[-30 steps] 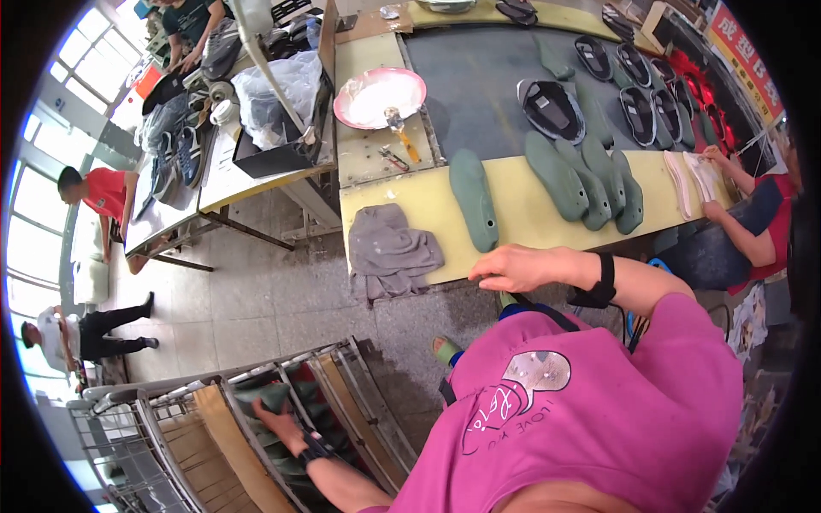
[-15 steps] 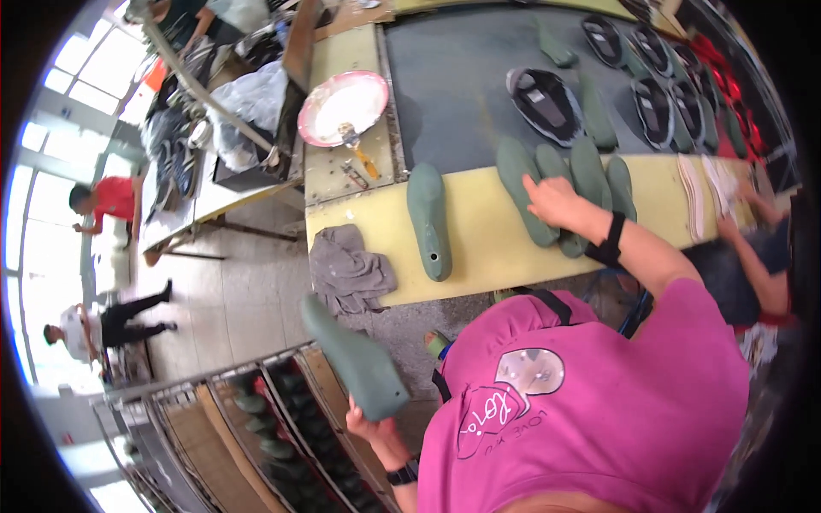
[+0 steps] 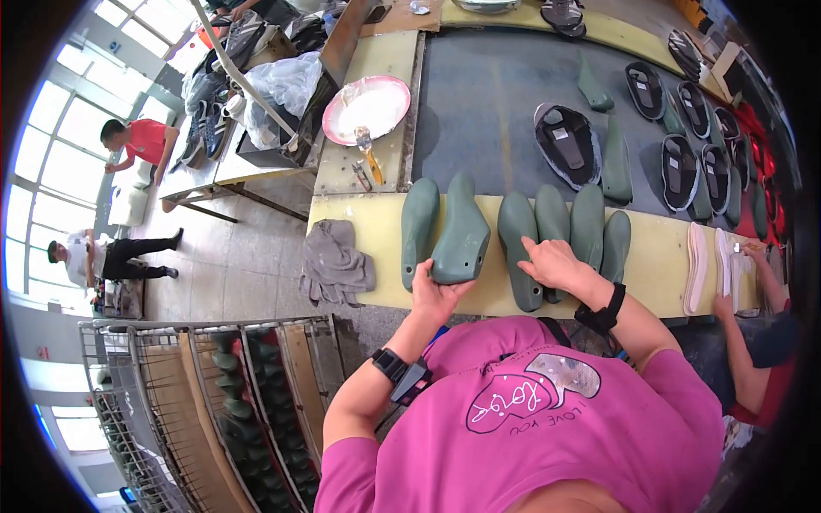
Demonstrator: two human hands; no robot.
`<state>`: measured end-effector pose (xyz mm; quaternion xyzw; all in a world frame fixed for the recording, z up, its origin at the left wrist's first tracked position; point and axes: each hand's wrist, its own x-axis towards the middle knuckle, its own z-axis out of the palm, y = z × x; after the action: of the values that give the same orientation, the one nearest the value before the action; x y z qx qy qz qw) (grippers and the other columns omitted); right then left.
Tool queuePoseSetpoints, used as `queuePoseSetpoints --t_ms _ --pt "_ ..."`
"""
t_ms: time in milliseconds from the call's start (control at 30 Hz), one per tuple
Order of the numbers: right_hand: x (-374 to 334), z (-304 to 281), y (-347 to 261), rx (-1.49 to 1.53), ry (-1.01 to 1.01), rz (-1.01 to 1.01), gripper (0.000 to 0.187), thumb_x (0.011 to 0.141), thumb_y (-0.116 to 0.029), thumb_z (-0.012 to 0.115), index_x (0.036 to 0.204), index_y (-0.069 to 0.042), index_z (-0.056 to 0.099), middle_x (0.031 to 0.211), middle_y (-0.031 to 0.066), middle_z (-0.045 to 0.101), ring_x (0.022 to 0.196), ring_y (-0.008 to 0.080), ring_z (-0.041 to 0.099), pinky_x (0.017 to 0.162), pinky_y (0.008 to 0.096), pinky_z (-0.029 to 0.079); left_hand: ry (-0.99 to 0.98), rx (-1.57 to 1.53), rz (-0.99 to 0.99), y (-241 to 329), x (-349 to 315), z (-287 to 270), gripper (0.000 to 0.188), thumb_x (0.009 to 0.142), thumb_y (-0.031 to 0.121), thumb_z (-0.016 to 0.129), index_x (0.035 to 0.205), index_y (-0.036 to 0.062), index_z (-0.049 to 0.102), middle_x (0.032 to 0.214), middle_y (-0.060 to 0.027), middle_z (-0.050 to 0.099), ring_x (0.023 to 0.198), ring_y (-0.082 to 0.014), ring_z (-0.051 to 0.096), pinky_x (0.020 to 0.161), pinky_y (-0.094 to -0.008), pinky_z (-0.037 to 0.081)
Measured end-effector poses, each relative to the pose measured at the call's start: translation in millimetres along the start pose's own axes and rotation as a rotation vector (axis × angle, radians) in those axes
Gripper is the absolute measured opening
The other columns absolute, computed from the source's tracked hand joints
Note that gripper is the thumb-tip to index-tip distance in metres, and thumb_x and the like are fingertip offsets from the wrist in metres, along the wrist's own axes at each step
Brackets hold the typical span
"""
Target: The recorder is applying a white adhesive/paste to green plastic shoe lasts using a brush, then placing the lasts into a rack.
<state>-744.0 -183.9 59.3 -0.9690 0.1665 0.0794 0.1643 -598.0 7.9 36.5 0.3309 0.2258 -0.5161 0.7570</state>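
My left hand (image 3: 438, 292) grips a green shoe last (image 3: 462, 229) by its heel end, with the toe pointing away from me. It is beside another green last (image 3: 420, 227) on the yellow table edge; whether its underside touches the table I cannot tell. To the right, several green lasts stand side by side. My right hand (image 3: 560, 265) lies over them, thumb and index finger spread, fingertips at the leftmost last (image 3: 517, 231) of this group. The other fingers are partly hidden.
A grey cloth (image 3: 336, 263) hangs at the table's left corner. Behind it are a pink-rimmed basin (image 3: 366, 109) and a brush (image 3: 369, 154). Shoe uppers (image 3: 568, 147) and lasts stand on the dark surface. A wire rack (image 3: 205, 402) is lower left; a co-worker's arm (image 3: 746, 342) is right.
My left hand has brought its last up from beside the rack onto the table area, beside the single last. My right hand stays at the group of lasts. The view has shifted.
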Motion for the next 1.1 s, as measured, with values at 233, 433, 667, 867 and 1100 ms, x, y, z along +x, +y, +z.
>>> queuePoseSetpoints --t_ms 233,433,667,867,1100 --pt "24.9 -12.1 -3.6 0.130 0.167 0.004 0.042 0.080 -0.028 0.058 0.107 0.002 0.046 0.071 0.0220 0.061 0.068 0.0393 0.060 0.062 0.0467 0.047 -0.134 1.286 0.258 46.9 -20.1 -4.3 0.039 0.081 0.027 0.055 0.103 -0.0048 0.050 0.093 -0.0239 0.056 0.092 -0.0349 0.057 0.071 -0.0395 0.050" --pt "103.8 21.7 -26.2 0.217 0.052 0.275 0.077 0.081 -0.037 0.057 0.136 0.000 0.016 0.103 0.0278 0.055 0.091 0.0403 0.057 0.078 0.0470 0.044 0.084 2.212 0.814 64.9 37.4 -3.5 0.069 0.069 0.016 0.066 0.129 0.0011 0.036 0.096 -0.0235 0.052 0.086 -0.0400 0.055 0.074 -0.0439 0.046" --pt "135.3 65.7 -16.4 0.759 0.265 0.518 0.093 0.075 -0.039 0.063 0.132 0.011 0.011 0.112 0.0301 0.050 0.100 0.0423 0.052 0.085 0.0431 0.042 -0.126 1.242 0.526 127.3 45.4 -50.0 0.054 0.071 0.013 0.065 0.121 0.0002 0.047 0.096 -0.0231 0.059 0.090 -0.0359 0.058 0.077 -0.0395 0.047" --pt "173.5 -0.1 -75.3 0.236 -0.050 0.466 0.077 0.077 -0.038 0.061 0.119 0.017 0.028 0.088 0.0287 0.059 0.083 0.0433 0.059 0.074 0.0446 0.047 0.042 1.602 0.560 141.5 47.0 -57.3 0.058 0.067 0.030 0.071 0.105 -0.0076 0.048 0.094 -0.0239 0.057 0.089 -0.0376 0.057 0.077 -0.0410 0.045" --pt "250.2 1.0 -97.5 -0.172 0.187 -0.199 0.045 0.081 -0.013 0.050 0.125 -0.017 0.042 0.071 0.0162 0.057 0.064 0.0353 0.060 0.053 0.0442 0.047 0.166 1.587 0.636 130.2 72.9 -44.7 0.066 0.060 0.027 0.072 0.111 -0.0011 0.041 0.097 -0.0212 0.056 0.090 -0.0359 0.056 0.079 -0.0417 0.044"
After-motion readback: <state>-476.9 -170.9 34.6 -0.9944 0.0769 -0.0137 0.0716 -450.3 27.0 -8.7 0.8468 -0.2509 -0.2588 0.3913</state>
